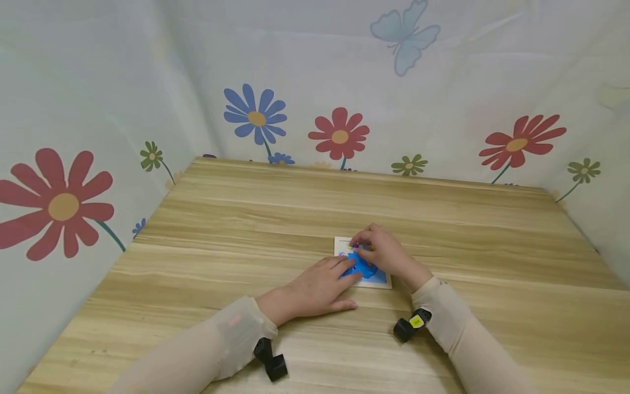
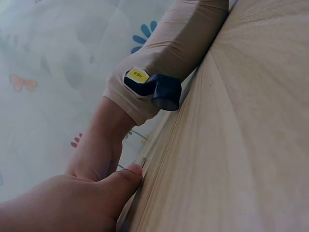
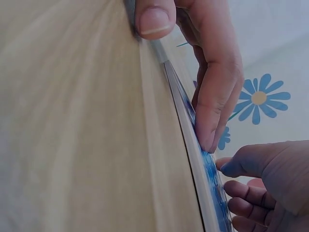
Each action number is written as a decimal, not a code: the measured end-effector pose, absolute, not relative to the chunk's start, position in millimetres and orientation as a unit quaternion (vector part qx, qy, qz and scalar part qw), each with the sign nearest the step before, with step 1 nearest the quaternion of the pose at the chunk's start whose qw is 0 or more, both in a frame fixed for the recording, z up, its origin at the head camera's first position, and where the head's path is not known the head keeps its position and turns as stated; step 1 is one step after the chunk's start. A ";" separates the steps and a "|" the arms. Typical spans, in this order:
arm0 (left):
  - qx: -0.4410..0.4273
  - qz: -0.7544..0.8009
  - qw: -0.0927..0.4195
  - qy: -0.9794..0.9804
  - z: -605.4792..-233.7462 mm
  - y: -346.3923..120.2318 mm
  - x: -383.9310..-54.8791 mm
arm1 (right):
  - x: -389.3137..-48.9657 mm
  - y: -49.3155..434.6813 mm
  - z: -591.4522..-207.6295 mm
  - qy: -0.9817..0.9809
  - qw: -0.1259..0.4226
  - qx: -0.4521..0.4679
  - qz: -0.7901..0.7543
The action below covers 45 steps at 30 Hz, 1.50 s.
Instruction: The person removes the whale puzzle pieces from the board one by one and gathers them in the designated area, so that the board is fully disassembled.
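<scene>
A small square picture board, apparently a jigsaw puzzle with a pale rim and a blue picture, lies flat on the wooden table. My left hand rests its spread fingers on the board's left part, thumb on the table beside it. From the right, my right hand reaches over the upper part, fingers bent and thumb apart from them, close to small red and yellow bits of the picture. In the right wrist view the right hand has its fingertips at the board. Whether it pinches a loose piece is hidden.
The wooden table stretches around the board on all sides. White cloth printed with flowers and a butterfly hangs behind and beside it. A black camera sits on the left wrist and another on the right wrist.
</scene>
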<state>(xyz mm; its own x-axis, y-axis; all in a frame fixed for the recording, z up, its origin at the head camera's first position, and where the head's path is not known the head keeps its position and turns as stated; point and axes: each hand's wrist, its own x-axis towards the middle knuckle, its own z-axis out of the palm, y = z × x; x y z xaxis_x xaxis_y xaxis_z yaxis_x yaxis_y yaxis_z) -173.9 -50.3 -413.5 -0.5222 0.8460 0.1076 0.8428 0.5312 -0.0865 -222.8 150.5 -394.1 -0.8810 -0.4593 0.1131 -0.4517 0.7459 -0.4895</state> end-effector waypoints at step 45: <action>-0.484 0.014 0.076 -0.872 -411.7 -50.4 -172.8 | -220.5 152.4 -393.9 0.929 0.016 -0.237 -0.285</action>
<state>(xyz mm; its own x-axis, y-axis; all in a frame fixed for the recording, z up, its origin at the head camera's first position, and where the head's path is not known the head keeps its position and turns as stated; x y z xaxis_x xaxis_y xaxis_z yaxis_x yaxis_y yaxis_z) -172.8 -50.4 -411.7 -0.5208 0.8454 0.1188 0.8413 0.5319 -0.0970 -220.5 152.4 -393.9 -0.8876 -0.4482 0.1062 -0.4305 0.7253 -0.5372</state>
